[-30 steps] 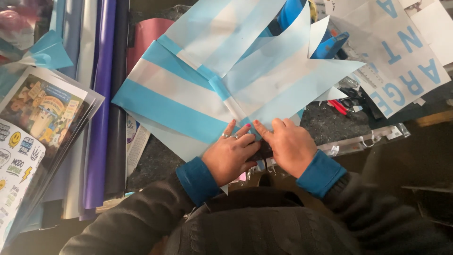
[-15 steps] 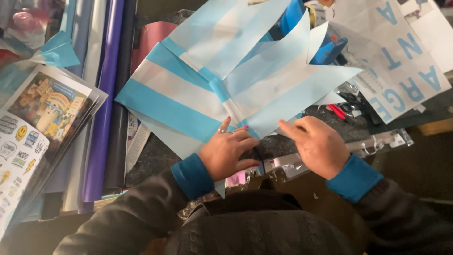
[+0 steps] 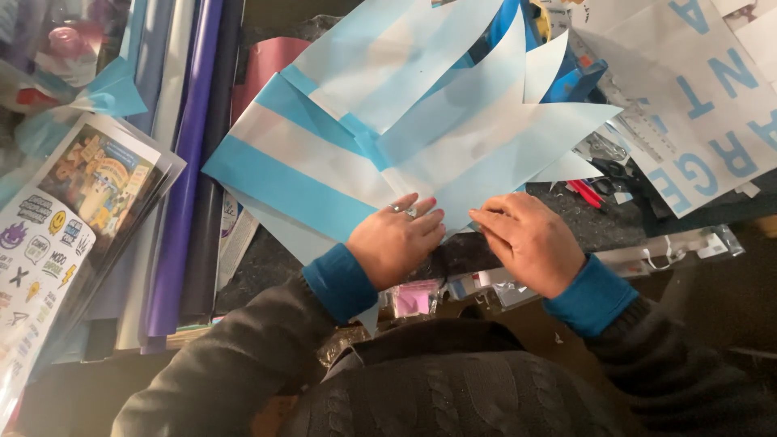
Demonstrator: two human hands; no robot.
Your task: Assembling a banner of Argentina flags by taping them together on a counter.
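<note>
Several overlapping sheets of light-blue-and-white striped paper [image 3: 324,162] lie fanned out on the dark work surface in front of me. My left hand [image 3: 395,243] rests knuckles-up on the near corner of the sheets, fingers together, pressing it down; there is a ring on one finger. My right hand [image 3: 526,241] is just to the right of it, fingers curled onto the near edge of the same sheets. The two hands are a small gap apart. Blue cuffs and dark knitted sleeves cover my wrists and arms.
Rolls of purple and dark film [image 3: 188,162] lie along the left. Sticker sheets in clear sleeves [image 3: 57,235] sit at far left. A white sheet with blue cut letters [image 3: 696,97] lies at right, a red-handled tool [image 3: 584,193] and clear packets [image 3: 688,243] near it.
My right hand swung out to the right off the paper, then came back to its near edge beside the left hand. The left hand stayed on the paper.
</note>
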